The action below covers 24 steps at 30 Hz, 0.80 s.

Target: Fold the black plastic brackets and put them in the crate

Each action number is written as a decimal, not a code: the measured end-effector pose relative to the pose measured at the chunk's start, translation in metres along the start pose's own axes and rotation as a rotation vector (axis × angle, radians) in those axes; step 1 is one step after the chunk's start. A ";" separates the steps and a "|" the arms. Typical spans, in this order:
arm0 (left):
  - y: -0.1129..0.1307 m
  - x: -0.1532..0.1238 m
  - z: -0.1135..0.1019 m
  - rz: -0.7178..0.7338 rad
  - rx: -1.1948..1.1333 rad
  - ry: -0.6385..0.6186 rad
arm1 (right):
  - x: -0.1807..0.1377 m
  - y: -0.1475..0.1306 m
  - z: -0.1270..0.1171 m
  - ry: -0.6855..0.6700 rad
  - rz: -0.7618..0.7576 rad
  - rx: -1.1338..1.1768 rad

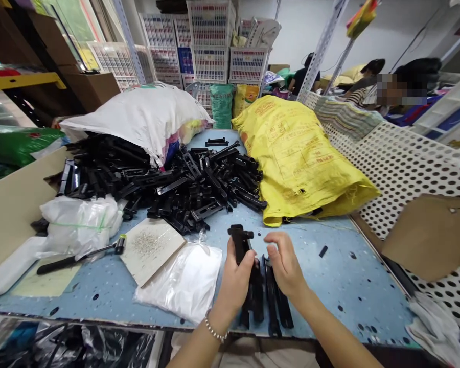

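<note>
Indoors, a person's two hands work at the lower center of the frame above a speckled blue counter point(314, 301). The left hand point(233, 273), a beaded bracelet point(214, 329) at its wrist, grips a black part point(240, 240) that stands out beyond the fingers near the middle of the frame. The right hand point(287, 266) is half spread just beside it, thumb and forefinger apart, with nothing seen between them; whether its lower edge touches the loose black pieces point(284, 309) near the front edge of the counter cannot be told.

A heap of similar black parts point(210, 179) covers the center and left of the counter, partly under a white sack point(138, 115) at upper left. A yellow sack point(299, 158) lies right of the heap, its mouth facing the lower right. At lower left, a dark-handled hammer point(57, 264) lies near a pale board point(153, 250) scattered with small bits; the board overlaps a clear plastic bag point(187, 278) of white contents. One small black piece point(323, 251) rests right of the hands.

White crates point(210, 25) rise at upper center. A perforated white panel point(414, 158) borders the right side, and other people point(362, 89) sit at upper right.
</note>
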<state>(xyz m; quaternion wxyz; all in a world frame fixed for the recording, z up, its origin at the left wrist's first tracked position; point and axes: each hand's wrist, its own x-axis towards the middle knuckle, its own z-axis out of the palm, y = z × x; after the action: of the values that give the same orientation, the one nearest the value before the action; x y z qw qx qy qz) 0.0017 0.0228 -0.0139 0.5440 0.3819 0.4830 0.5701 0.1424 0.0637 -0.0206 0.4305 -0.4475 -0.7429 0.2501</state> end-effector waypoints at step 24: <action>0.007 0.013 -0.055 -0.126 0.049 0.224 | 0.010 0.000 0.036 -0.376 -0.520 -0.464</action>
<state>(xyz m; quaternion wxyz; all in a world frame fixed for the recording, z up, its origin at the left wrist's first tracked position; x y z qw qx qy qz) -0.0547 0.0284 -0.0213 0.5120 0.2979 0.5776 0.5616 0.1094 0.0730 -0.0343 0.2233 -0.2762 -0.9341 0.0360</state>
